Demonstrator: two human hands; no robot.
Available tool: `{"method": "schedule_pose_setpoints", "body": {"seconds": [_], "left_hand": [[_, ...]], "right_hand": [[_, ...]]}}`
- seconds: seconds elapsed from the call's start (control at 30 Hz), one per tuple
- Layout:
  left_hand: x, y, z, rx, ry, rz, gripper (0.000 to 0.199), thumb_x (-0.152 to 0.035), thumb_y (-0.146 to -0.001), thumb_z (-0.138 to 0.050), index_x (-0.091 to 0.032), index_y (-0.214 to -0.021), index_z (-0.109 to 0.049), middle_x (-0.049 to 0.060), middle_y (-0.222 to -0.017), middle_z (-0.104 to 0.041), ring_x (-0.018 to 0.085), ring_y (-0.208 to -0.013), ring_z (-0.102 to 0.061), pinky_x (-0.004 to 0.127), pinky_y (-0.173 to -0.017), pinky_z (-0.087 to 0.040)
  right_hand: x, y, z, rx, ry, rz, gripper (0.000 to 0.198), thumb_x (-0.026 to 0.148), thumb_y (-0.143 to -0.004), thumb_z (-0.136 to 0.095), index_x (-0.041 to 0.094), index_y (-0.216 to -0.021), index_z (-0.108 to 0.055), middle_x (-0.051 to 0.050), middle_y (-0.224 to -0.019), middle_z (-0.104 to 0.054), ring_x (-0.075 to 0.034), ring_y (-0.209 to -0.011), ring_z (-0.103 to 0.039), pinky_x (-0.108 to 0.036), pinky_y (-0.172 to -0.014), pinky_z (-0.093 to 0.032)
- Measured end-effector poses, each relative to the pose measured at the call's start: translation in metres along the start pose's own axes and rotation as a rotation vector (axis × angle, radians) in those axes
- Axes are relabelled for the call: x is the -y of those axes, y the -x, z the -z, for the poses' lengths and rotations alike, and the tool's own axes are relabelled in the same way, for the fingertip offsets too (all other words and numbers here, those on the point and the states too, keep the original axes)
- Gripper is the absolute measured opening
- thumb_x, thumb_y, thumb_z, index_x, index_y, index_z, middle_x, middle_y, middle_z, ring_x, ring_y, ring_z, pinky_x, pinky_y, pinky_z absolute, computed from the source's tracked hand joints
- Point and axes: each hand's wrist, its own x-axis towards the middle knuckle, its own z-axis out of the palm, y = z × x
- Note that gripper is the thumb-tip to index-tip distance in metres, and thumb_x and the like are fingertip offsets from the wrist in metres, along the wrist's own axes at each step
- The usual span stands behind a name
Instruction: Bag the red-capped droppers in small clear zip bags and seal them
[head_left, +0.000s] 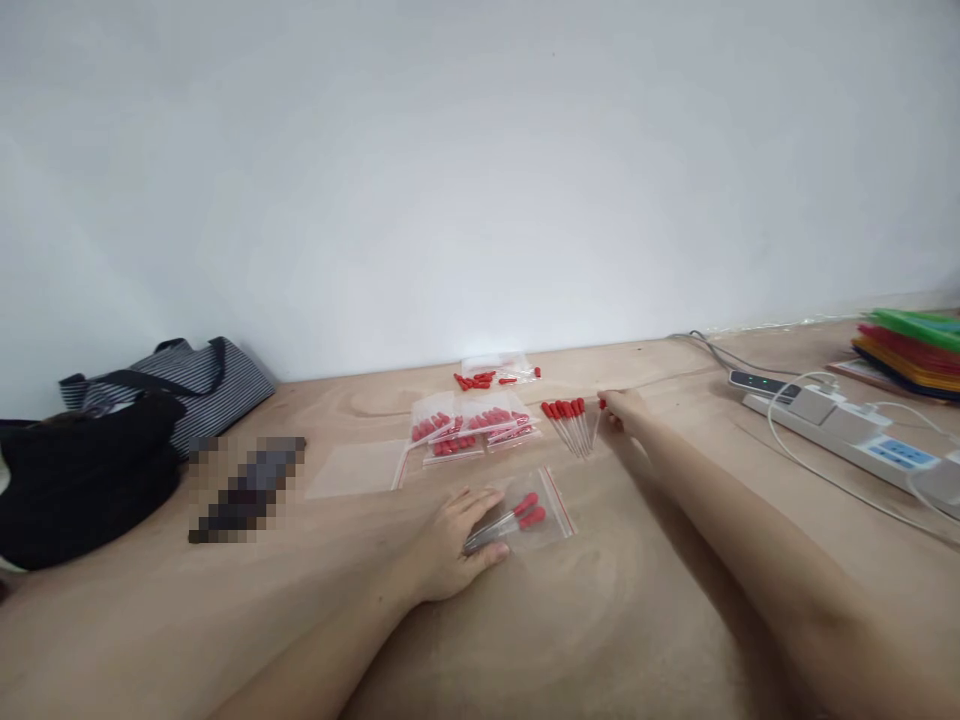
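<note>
My left hand (466, 540) curves around the closed end of a clear zip bag (559, 518), with the thumb on the near side and the fingers on the far side. Inside that bag lie two glass droppers (529, 508) with red rubber bulbs, their tips partly hidden by the hand. Farther right, my right hand (622, 412) pinches the red bulb of a dropper (598, 420). This one is at the right end of a row of several droppers (568, 420), fanned on the table with bulbs away from me.
Several filled zip bags (476, 425) lie in the middle, with an empty bag (356, 468) to their left. Loose red bulbs (474, 380) sit behind. A striped bag (225, 390), black cloth (97, 480), power strip (847, 430) with cables and coloured stack (911, 345) flank the table.
</note>
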Motion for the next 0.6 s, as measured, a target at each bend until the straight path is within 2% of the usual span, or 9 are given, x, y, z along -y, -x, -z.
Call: {"method": "schedule_pose_setpoints", "body": {"seconds": [0.1,0.2,0.3,0.4,0.6], "left_hand": [[-0.002,0.000,0.001,0.001,-0.006,0.015,0.051,-0.038,-0.080,-0.051,-0.019,-0.126,-0.039,0.008,-0.130,-0.044,0.026,-0.121,-0.037,0.045,-0.102,-0.025],[-0.002,0.000,0.002,-0.012,-0.011,0.012,0.052,-0.038,-0.081,-0.051,-0.021,-0.127,-0.036,0.007,-0.130,-0.044,0.026,-0.121,-0.036,0.045,-0.102,-0.026],[-0.002,0.000,0.003,-0.015,-0.006,0.007,0.053,-0.038,-0.081,-0.050,-0.022,-0.129,-0.034,0.007,-0.130,-0.043,0.026,-0.121,-0.037,0.046,-0.102,-0.026],[-0.003,0.001,0.004,-0.007,-0.007,0.025,0.053,-0.037,-0.081,-0.050,-0.021,-0.129,-0.034,0.007,-0.131,-0.043,0.027,-0.121,-0.036,0.045,-0.101,-0.027],[-0.004,0.001,0.004,0.013,-0.011,0.045,0.054,-0.037,-0.081,-0.050,-0.020,-0.130,-0.033,0.008,-0.131,-0.042,0.026,-0.120,-0.037,0.045,-0.101,-0.027]], "right_hand": [[-0.002,0.017,0.019,-0.002,-0.151,0.015,0.009,0.021,-0.068,-0.051,0.017,-0.061,-0.049,0.001,-0.048,-0.050,-0.007,-0.038,-0.042,-0.019,-0.037,-0.033],[-0.008,0.048,0.028,-0.006,-0.276,0.028,0.008,0.023,-0.070,-0.051,0.019,-0.069,-0.045,0.002,-0.052,-0.052,-0.008,-0.040,-0.045,-0.019,-0.039,-0.038],[-0.014,0.085,0.023,0.024,-0.375,0.040,0.013,0.027,-0.070,-0.052,0.021,-0.077,-0.043,0.003,-0.057,-0.053,-0.009,-0.045,-0.050,-0.020,-0.041,-0.042],[-0.016,0.115,0.010,0.109,-0.539,0.056,0.017,0.030,-0.070,-0.054,0.021,-0.080,-0.042,0.004,-0.059,-0.053,-0.009,-0.046,-0.050,-0.020,-0.041,-0.042],[-0.014,0.136,-0.002,0.147,-0.535,0.107,0.023,0.034,-0.069,-0.056,0.021,-0.082,-0.042,0.004,-0.064,-0.053,-0.009,-0.047,-0.049,-0.021,-0.042,-0.042]]}}
